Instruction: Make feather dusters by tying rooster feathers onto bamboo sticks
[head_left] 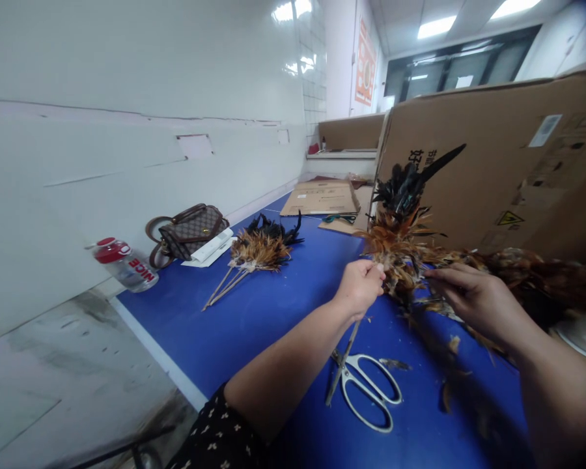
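Note:
My left hand [364,286] is closed round the stick of a feather duster [395,238], just below its feathers. The duster stands roughly upright, with black plumes at the top and orange-brown ones lower down. Its thin stick [344,365] comes out below my fist and crosses the scissors [371,391], which lie on the blue table. To the right, my right hand [473,296] has its fingers pinched together at the edge of the duster's lower feathers. What those fingertips hold is too small to make out. Behind that hand lies a heap of brown feathers [532,277].
Finished-looking feather dusters [261,247] lie left on the blue table [254,326]. Beyond them are a brown handbag [195,231], white papers [209,249] and a bottle [124,264]. A large cardboard box [478,176] rises behind the feathers. Flat cardboard [322,197] lies at the back.

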`<state>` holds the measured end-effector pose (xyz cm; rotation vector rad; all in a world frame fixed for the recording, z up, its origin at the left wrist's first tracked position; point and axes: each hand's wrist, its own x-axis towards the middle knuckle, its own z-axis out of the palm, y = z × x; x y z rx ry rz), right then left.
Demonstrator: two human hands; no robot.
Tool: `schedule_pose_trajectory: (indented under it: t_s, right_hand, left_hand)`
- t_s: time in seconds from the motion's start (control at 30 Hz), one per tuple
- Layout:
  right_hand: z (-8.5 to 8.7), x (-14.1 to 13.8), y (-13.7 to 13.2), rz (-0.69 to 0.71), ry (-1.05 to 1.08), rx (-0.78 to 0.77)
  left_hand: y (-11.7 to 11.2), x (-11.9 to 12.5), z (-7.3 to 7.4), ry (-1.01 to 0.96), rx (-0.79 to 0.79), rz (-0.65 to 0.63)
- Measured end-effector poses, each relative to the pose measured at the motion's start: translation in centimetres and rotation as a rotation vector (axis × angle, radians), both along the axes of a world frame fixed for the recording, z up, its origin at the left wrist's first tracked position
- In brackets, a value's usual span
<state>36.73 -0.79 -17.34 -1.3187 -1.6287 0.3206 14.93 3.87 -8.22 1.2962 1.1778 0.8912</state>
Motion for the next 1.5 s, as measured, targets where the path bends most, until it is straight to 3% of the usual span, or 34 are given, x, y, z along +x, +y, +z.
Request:
schedule_pose_trajectory:
  t_s: [0.17,0.33,0.63,1.0,1.2,1.33,1.43,1.5]
  right_hand:
    - [2.2,-1.2,-1.0,0.076,-0.008,0.169]
    - [3.8,-2.2,-1.4,0.141,-0.025,0.188]
    - [2.6,-2.0,-1.0,0.148,-0.082,0.196]
    - [1.8,-2.9,-0.6,0.151,-0.090,0.217]
    - [2.1,-3.2,-0.8,0.067,-0.071,0.272]
    - [2.7,-2.7,-1.0,-0.114,0.066,0.327]
    - [2.9,-2.1,-1.2,-0.250,0.135,0.260]
    - [2.8,-1.6,-1.3,-0.247,0.137,0.156]
  left_hand:
    - [-0.9,0.6,-0.6,-0.026,-0.129,-0.068]
    - [-1.7,0.8,-1.3,-0.076,-0.198,-0.148]
    - [-1.9,0.7,-1.9,-0.088,-0.245,-0.248]
    - [-2.5,0.9,-1.9,-0.042,-0.264,-0.246]
    - [-2.6,1.0,-2.2,0.025,-0.266,-0.225]
    - [-2.5,1.1,-1.9,0.014,-0.241,-0.209]
    - [-2.3,1.0,-1.3,-0.002,-0.213,-0.184]
    - [-2.1,0.9,-0.8,-0.008,-0.197,-0.171]
